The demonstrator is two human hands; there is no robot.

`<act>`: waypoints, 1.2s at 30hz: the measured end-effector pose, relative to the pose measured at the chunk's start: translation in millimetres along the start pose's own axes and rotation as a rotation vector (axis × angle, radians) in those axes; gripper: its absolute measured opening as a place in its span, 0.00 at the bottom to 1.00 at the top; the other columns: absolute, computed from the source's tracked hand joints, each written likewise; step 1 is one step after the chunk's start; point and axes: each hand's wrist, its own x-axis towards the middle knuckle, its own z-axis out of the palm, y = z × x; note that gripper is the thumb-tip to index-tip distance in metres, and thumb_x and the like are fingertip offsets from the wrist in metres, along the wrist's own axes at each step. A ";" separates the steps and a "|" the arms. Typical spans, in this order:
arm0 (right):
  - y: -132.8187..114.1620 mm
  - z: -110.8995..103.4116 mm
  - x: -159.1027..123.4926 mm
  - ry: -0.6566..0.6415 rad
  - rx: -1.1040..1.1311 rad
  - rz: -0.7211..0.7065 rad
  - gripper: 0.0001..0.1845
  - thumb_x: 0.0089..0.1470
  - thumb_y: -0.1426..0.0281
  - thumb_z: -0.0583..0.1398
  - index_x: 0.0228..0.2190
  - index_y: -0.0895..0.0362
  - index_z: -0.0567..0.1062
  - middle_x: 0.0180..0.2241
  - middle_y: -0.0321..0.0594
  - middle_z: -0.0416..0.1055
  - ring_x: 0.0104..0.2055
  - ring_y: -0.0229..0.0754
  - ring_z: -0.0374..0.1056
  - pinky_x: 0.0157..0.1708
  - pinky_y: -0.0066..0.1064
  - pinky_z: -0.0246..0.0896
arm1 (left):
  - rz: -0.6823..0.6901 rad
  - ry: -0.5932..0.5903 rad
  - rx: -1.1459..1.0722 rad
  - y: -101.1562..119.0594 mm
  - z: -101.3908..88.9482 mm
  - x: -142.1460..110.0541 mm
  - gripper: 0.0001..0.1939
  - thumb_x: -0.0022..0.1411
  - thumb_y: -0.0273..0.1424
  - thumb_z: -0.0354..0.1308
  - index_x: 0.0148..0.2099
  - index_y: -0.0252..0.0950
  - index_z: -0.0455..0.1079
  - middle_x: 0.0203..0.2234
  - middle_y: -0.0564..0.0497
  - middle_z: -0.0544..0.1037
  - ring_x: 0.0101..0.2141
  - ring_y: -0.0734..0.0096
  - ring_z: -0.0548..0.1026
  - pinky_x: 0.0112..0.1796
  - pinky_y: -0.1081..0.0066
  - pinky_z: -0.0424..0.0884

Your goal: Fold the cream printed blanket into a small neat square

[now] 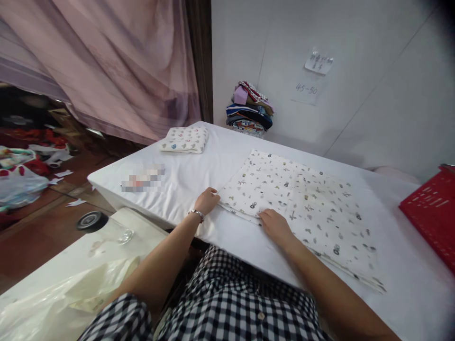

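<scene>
A white printed cloth (295,201) with small grey, brown and black motifs lies folded in layers across the white-covered table (398,246). My left hand (208,200), with a bracelet at the wrist, pinches the cloth's near left corner. Along the near edge, to the right of that corner, my right hand (275,227) has its fingers closed on the cloth's layers. Further back on the left sits a smaller folded cloth (185,140), white with mushroom-like prints. A blurred-out patch (142,178) hides something on the table's left side.
Against the wall rises a stack of folded fabrics (249,111). A red plastic basket (432,208) stands at the right edge. On a lower white surface at left are a clear bottle with a black lid (92,221) and a plastic bag (71,303). A pink curtain (142,61) hangs behind.
</scene>
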 end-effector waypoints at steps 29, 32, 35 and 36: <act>-30.1 7.6 12.7 0.005 -0.172 -0.057 0.12 0.56 0.74 0.51 0.42 0.58 0.68 0.39 0.46 0.66 0.40 0.46 0.60 0.38 0.35 0.54 | 0.013 -0.008 -0.052 -8.5 1.3 5.7 0.17 0.51 0.34 0.51 0.44 0.41 0.66 0.40 0.51 0.76 0.40 0.64 0.73 0.37 0.70 0.65; -30.9 7.3 11.5 -0.008 -0.192 -0.077 0.15 0.54 0.77 0.51 0.44 0.59 0.67 0.40 0.46 0.66 0.41 0.46 0.60 0.39 0.35 0.54 | 0.016 -0.011 -0.055 -9.5 1.3 6.1 0.17 0.51 0.34 0.51 0.45 0.41 0.66 0.40 0.51 0.76 0.41 0.64 0.72 0.37 0.70 0.66; -30.1 8.1 9.5 -0.005 -0.220 -0.087 0.18 0.53 0.78 0.51 0.46 0.60 0.66 0.40 0.47 0.67 0.41 0.46 0.60 0.40 0.36 0.54 | 0.030 -0.012 -0.062 -10.9 2.1 6.7 0.16 0.51 0.34 0.51 0.44 0.41 0.66 0.39 0.52 0.76 0.40 0.65 0.73 0.36 0.70 0.65; -29.4 8.4 9.2 -0.006 -0.228 -0.088 0.18 0.54 0.78 0.50 0.47 0.60 0.66 0.40 0.47 0.67 0.41 0.46 0.61 0.40 0.36 0.54 | 0.034 -0.010 -0.064 -11.5 2.5 7.0 0.16 0.51 0.34 0.51 0.44 0.41 0.66 0.39 0.52 0.76 0.40 0.65 0.73 0.36 0.70 0.65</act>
